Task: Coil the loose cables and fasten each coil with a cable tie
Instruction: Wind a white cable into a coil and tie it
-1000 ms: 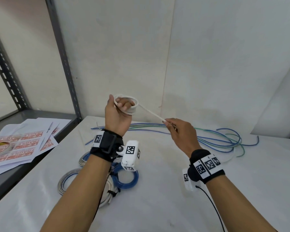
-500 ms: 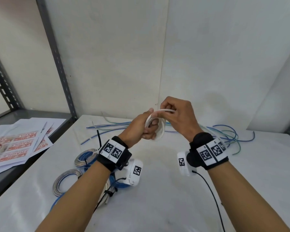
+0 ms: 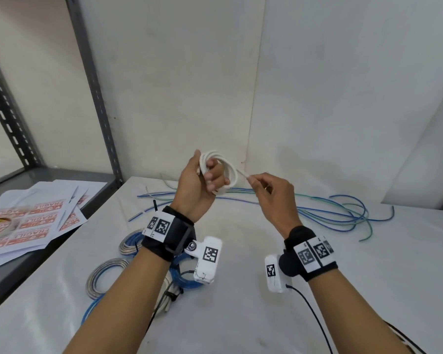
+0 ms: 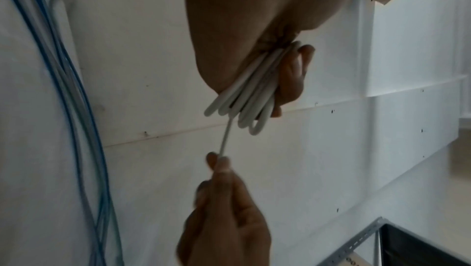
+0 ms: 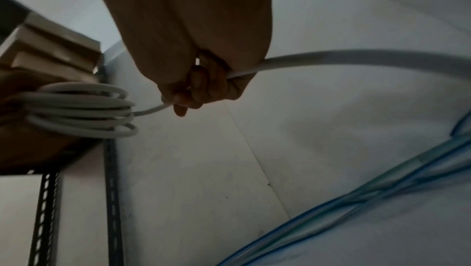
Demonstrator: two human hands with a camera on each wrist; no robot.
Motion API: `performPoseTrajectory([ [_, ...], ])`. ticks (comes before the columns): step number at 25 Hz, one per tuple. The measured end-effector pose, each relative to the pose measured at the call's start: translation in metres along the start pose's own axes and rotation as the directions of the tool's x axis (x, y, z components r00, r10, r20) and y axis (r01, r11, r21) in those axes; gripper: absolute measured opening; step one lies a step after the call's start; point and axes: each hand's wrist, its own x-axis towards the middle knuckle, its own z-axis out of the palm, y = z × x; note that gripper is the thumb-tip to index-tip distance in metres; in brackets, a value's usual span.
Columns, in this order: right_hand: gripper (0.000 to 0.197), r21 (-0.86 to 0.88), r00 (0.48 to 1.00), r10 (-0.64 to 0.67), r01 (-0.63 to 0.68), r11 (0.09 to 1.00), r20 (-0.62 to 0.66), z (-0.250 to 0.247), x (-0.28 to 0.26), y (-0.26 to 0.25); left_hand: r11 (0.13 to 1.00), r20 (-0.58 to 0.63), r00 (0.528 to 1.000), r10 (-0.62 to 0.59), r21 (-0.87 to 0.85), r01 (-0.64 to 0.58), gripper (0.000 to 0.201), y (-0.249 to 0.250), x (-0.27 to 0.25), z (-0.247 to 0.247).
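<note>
White tabletop (image 3: 241, 315) and wall frame the work. A white cable coil (image 3: 219, 169) is gripped in the left hand (image 3: 198, 185); its tail is pinched by the right hand (image 3: 271, 192) at three o'clock — untied. Tied coils (image 3: 108, 274) lie at seven o'clock; loose blue cables (image 3: 343, 213) remain at two o'clock.

Head view: bright, even, diffuse light; soft shadows behind both forearms on the bench (image 3: 241, 315); straight edges bow toward the frame edges. Wrist views: dim, bluish, grainy; hands backlit into near-silhouette; blue cables (image 5: 369, 195) smeared by blur.
</note>
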Motion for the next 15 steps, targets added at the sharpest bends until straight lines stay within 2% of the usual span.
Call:
performPoseTrajectory([
  [2, 0.018, -0.152, 0.989, -0.013, 0.036, 0.988, 0.146, -0.003, -0.013, -0.004, 0.994, -0.110, 0.987, 0.113, 0.007, -0.113, 0.048, 0.007, 0.010, -0.005],
  [3, 0.021, -0.228, 0.968, -0.023, 0.081, 0.970, 0.249, -0.004, -0.019, -0.013, 0.982, -0.175, 0.968, 0.181, 0.089, -0.168, 0.049, 0.007, 0.015, -0.009],
  [4, 0.025, -0.293, 0.938, -0.041, 0.149, 0.945, 0.345, -0.004, -0.022, -0.025, 0.945, -0.213, 0.941, 0.262, 0.257, -0.204, 0.052, 0.004, 0.019, -0.013],
  [5, 0.027, -0.356, 0.906, -0.061, 0.225, 0.907, 0.419, -0.006, -0.022, -0.040, 0.849, -0.201, 0.918, 0.341, 0.485, -0.209, 0.056, -0.002, 0.020, -0.016],
  [6, 0.026, -0.415, 0.883, -0.083, 0.298, 0.860, 0.463, -0.009, -0.018, -0.055, 0.685, -0.130, 0.911, 0.391, 0.702, -0.193, 0.059, -0.011, 0.017, -0.018],
  [7, 0.023, -0.455, 0.867, -0.108, 0.357, 0.816, 0.486, -0.013, -0.011, -0.068, 0.495, -0.022, 0.919, 0.393, 0.847, -0.192, 0.057, -0.020, 0.012, -0.019],
  [8, 0.021, -0.466, 0.861, -0.127, 0.385, 0.796, 0.493, -0.019, -0.004, -0.077, 0.338, 0.076, 0.930, 0.360, 0.918, -0.206, 0.051, -0.026, 0.006, -0.020],
  [9, 0.019, -0.448, 0.866, -0.134, 0.375, 0.812, 0.482, -0.025, 0.003, -0.083, 0.258, 0.121, 0.946, 0.302, 0.945, -0.203, 0.044, -0.028, 0.002, -0.020],
  [10, 0.019, -0.407, 0.880, -0.127, 0.334, 0.850, 0.457, -0.032, 0.008, -0.086, 0.269, 0.109, 0.968, 0.227, 0.948, -0.169, 0.040, -0.026, -0.001, -0.018],
  [12, 0.021, -0.276, 0.916, -0.123, 0.240, 0.931, 0.381, -0.042, 0.014, -0.083, 0.366, 0.062, 0.998, 0.011, 0.929, -0.061, 0.037, -0.017, -0.002, -0.008],
  [14, 0.027, -0.127, 0.945, -0.146, 0.190, 0.974, 0.292, -0.042, 0.017, -0.072, 0.483, 0.051, 0.980, -0.192, 0.874, 0.048, 0.037, -0.012, -0.005, -0.003],
  [15, 0.029, -0.056, 0.960, -0.150, 0.168, 0.984, 0.236, -0.040, 0.018, -0.066, 0.577, 0.082, 0.959, -0.270, 0.811, 0.093, 0.034, -0.011, -0.007, -0.001],
])
